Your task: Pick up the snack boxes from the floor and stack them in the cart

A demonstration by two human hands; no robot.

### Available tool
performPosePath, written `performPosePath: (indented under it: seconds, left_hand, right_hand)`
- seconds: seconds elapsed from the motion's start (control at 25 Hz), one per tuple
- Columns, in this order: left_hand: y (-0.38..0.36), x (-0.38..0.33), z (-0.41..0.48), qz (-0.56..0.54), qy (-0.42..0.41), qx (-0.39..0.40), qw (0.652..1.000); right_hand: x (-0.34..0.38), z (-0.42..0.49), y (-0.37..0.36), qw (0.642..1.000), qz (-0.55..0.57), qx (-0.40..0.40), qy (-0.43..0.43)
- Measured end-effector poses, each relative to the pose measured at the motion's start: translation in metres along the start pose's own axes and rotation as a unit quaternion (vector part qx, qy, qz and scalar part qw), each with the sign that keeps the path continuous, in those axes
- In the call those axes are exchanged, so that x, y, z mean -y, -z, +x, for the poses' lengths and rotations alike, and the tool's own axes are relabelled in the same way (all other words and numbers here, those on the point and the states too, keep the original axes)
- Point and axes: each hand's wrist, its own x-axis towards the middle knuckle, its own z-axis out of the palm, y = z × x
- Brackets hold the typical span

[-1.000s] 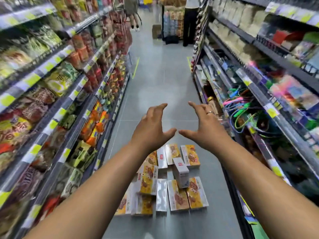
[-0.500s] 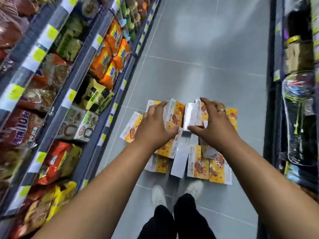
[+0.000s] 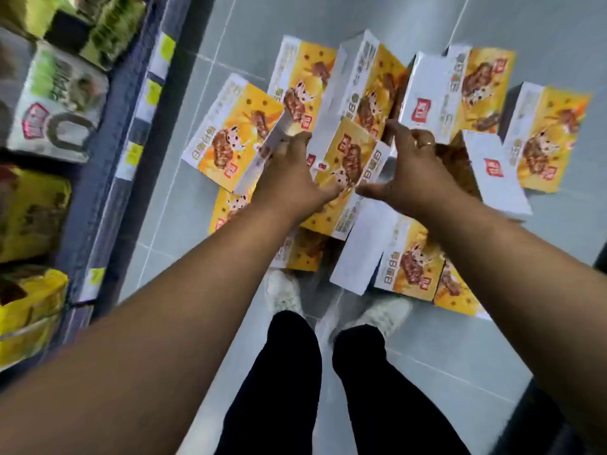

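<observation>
Several yellow-and-white snack boxes lie scattered and overlapping on the grey tiled floor [image 3: 460, 349] in front of my feet. One snack box [image 3: 348, 159] lies on top in the middle of the pile. My left hand [image 3: 289, 178] grips its left side, fingers over the far edge and thumb on the near side. My right hand [image 3: 414, 169], with a ring on it, grips the right side in the same way. Other boxes lie to the left [image 3: 230, 133], at the back [image 3: 460, 90], at the far right [image 3: 545, 133] and near my shoes [image 3: 410, 257]. No cart is in view.
A low store shelf [image 3: 108, 178] with price tags runs along the left, stocked with snack packs [image 3: 56, 100]. My white shoes [image 3: 282, 290] and black trouser legs [image 3: 279, 382] stand just behind the pile. A dark shelf base [image 3: 571, 421] shows at the lower right.
My view has dropped close to the floor. Both hands, held open above the pile before, have come down and closed round the middle box.
</observation>
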Motion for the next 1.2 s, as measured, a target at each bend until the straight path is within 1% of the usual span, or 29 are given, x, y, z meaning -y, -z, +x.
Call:
performPosePath:
  seconds: [0.08,0.12,0.2,0.28,0.36,0.48,0.6,0.76,0.88,1.04,1.2]
  left_hand:
    - [-0.028,0.026,0.034,0.006,0.007,0.014,1.0]
    - [-0.049,0.047,0.052,0.008,0.028,0.02,0.999]
    - [-0.059,0.06,0.063,-0.004,0.033,0.029,0.999]
    - [-0.084,0.085,0.088,-0.028,0.06,0.041,0.997]
    - [-0.102,0.101,0.102,-0.059,0.071,0.062,0.994]
    - [-0.108,0.105,0.114,-0.101,0.066,0.06,0.991]
    - [-0.101,0.102,0.108,-0.133,0.065,0.06,0.987]
    - [-0.062,0.087,0.068,-0.161,0.07,0.069,0.982]
    - [0.005,0.049,0.018,-0.172,0.053,0.05,0.982]
    - [0.103,-0.015,-0.05,-0.205,0.007,0.039,0.978]
    - [0.21,-0.095,-0.131,-0.257,-0.053,0.031,0.964]
  right_hand:
    - [-0.015,0.035,-0.037,1.0,-0.012,0.019,-0.01]
    - [-0.024,0.054,-0.067,0.999,-0.018,0.027,-0.024]
    - [-0.027,0.068,-0.08,0.999,-0.034,0.02,-0.002]
    - [-0.035,0.095,-0.107,1.0,-0.023,0.009,-0.003]
    - [-0.048,0.108,-0.126,1.0,-0.028,-0.012,0.004]
    - [-0.058,0.117,-0.131,0.999,-0.013,-0.04,0.015]
    - [-0.055,0.113,-0.12,0.999,-0.011,-0.029,0.024]
    - [-0.036,0.083,-0.075,0.997,-0.051,-0.007,0.061]
    - [0.002,0.039,-0.008,0.998,-0.04,-0.014,0.055]
    - [0.048,-0.033,0.098,0.997,0.011,-0.059,0.042]
    - [0.103,-0.13,0.223,0.985,0.131,-0.112,0.019]
